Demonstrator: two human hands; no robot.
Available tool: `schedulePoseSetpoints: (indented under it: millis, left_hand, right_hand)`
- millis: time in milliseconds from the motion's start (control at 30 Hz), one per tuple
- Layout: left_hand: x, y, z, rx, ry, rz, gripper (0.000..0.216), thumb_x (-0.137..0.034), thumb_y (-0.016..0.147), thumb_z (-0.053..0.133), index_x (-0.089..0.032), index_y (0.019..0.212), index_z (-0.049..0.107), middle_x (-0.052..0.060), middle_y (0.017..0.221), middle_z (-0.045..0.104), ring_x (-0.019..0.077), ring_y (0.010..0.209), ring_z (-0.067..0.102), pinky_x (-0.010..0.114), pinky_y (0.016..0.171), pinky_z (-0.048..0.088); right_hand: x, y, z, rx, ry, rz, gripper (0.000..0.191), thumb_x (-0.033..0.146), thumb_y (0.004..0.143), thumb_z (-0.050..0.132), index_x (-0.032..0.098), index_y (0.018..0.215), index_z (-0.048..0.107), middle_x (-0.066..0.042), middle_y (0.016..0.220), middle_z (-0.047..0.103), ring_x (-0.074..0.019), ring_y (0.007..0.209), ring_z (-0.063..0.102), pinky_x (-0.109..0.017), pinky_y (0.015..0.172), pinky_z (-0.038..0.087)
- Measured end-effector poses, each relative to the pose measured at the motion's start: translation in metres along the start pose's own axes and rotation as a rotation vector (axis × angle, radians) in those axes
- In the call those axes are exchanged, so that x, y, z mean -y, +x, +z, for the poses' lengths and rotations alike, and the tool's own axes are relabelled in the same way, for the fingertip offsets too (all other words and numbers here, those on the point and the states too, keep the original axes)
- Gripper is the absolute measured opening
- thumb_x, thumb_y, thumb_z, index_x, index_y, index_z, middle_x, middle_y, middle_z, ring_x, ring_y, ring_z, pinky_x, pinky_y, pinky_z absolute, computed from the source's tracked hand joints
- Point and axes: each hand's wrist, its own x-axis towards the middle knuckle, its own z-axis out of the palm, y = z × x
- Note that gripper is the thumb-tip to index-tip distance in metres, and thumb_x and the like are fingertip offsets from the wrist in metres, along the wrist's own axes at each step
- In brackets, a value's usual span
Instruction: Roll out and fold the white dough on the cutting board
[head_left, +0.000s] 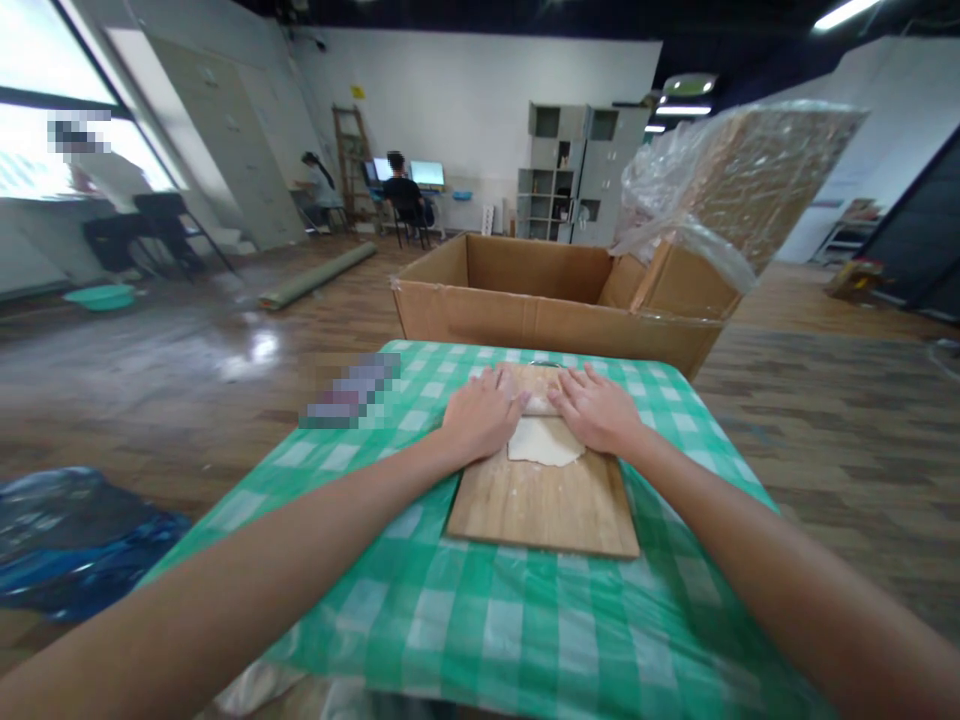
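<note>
A pale rolling pin [541, 404] lies crosswise on a sheet of dough [546, 443], its ends covered by my hands. My left hand [484, 412] is closed over the pin's left part, thumb toward the middle. Over the right part, my right hand [598, 408] is closed in the same way, and only a short length of pin shows between the thumbs. The flat, white dough has an uneven near edge. Beneath it is a wooden cutting board [544, 510] with a metal handle [546, 364] at its far end.
A green-and-white checked cloth [480, 620] covers the table. Beyond its far edge stands a large open cardboard box [525, 310] with plastic wrap. A blurred-out item [351, 390] is at the table's left edge. A blue plastic bag [82, 540] lies on the floor. Several people sit farther back.
</note>
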Motion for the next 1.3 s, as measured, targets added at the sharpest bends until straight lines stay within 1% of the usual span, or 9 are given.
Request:
schedulePoseSetpoints:
  millis: [167,333,500,633,733,900,1033,1200,1300]
  left_hand:
    - [-0.017,-0.049,-0.017,0.058,-0.009,0.022,0.076,-0.058,0.107,0.021,-0.003,0.155,0.044,0.024,0.160,0.046,0.0365,0.152,0.041,0.049,0.124,0.029]
    - [-0.032,-0.077,-0.025,0.031,0.002,0.002,0.081,-0.062,0.104,0.028,-0.003,0.159,0.039,0.025,0.163,0.042,0.0369,0.154,0.037,0.050,0.125,0.029]
    - [-0.021,-0.056,-0.016,0.023,-0.039,-0.074,0.074,-0.058,0.107,0.024,-0.006,0.157,0.042,0.023,0.161,0.046,0.0343,0.151,0.042,0.048,0.121,0.035]
    - [-0.007,-0.027,-0.011,0.030,-0.066,-0.100,0.072,-0.055,0.108,0.016,-0.006,0.148,0.052,0.022,0.153,0.056,0.0328,0.143,0.053,0.045,0.116,0.041]
    - [0.003,-0.005,-0.008,0.082,-0.069,-0.138,0.076,-0.054,0.108,0.009,-0.005,0.147,0.052,0.024,0.152,0.056,0.0352,0.139,0.056,0.049,0.111,0.046]
    - [0.016,0.021,-0.001,0.149,-0.056,-0.169,0.079,-0.058,0.107,0.005,-0.007,0.147,0.052,0.022,0.146,0.062,0.0375,0.131,0.062,0.052,0.102,0.050]
    - [0.021,0.028,0.000,0.131,-0.021,-0.134,0.077,-0.058,0.107,0.006,-0.012,0.131,0.062,0.020,0.127,0.072,0.0366,0.114,0.070,0.049,0.091,0.053]
    - [0.023,0.027,-0.006,0.105,-0.006,-0.006,0.065,-0.048,0.110,0.011,-0.018,0.122,0.067,0.014,0.132,0.069,0.0319,0.117,0.067,0.046,0.095,0.051]
    - [0.021,0.010,-0.013,0.067,0.009,0.076,0.060,-0.046,0.110,0.017,-0.016,0.120,0.068,0.015,0.132,0.067,0.0307,0.115,0.066,0.046,0.099,0.048]
  right_hand:
    - [0.008,-0.035,-0.007,-0.009,0.064,-0.038,0.072,0.055,0.109,0.020,0.010,0.158,0.045,-0.018,0.166,0.040,-0.0362,0.159,0.025,-0.057,0.124,0.028]
    - [0.009,-0.058,-0.012,-0.014,0.094,-0.090,0.072,0.060,0.108,0.023,0.016,0.163,0.039,-0.014,0.169,0.037,-0.0329,0.160,0.023,-0.056,0.126,0.026]
    - [0.001,-0.032,-0.009,0.006,0.082,-0.111,0.073,0.059,0.109,0.020,0.013,0.159,0.044,-0.015,0.168,0.039,-0.0327,0.160,0.023,-0.055,0.127,0.024]
    - [-0.009,0.006,-0.001,0.032,0.105,-0.156,0.065,0.051,0.110,0.017,0.017,0.155,0.051,-0.012,0.163,0.047,-0.0304,0.156,0.033,-0.056,0.128,0.023]
    - [-0.014,0.031,0.007,0.079,0.090,-0.195,0.064,0.045,0.111,0.014,0.017,0.150,0.057,-0.011,0.156,0.056,-0.0297,0.154,0.038,-0.055,0.128,0.021]
    - [-0.020,0.057,0.017,0.118,0.096,-0.099,0.061,0.052,0.111,0.020,0.024,0.139,0.065,-0.007,0.152,0.061,-0.0310,0.152,0.041,-0.057,0.129,0.017]
    - [-0.021,0.059,0.019,0.093,0.067,-0.097,0.053,0.048,0.111,0.026,0.025,0.136,0.066,-0.007,0.150,0.063,-0.0324,0.151,0.041,-0.059,0.128,0.018]
    - [-0.007,0.035,0.010,0.010,0.002,-0.137,0.052,0.035,0.111,0.025,0.017,0.141,0.063,-0.013,0.153,0.059,-0.0325,0.152,0.041,-0.057,0.126,0.026]
    - [0.005,0.009,0.003,-0.029,0.021,-0.079,0.062,0.042,0.112,0.019,0.008,0.150,0.054,-0.020,0.159,0.050,-0.0349,0.154,0.038,-0.058,0.123,0.031]
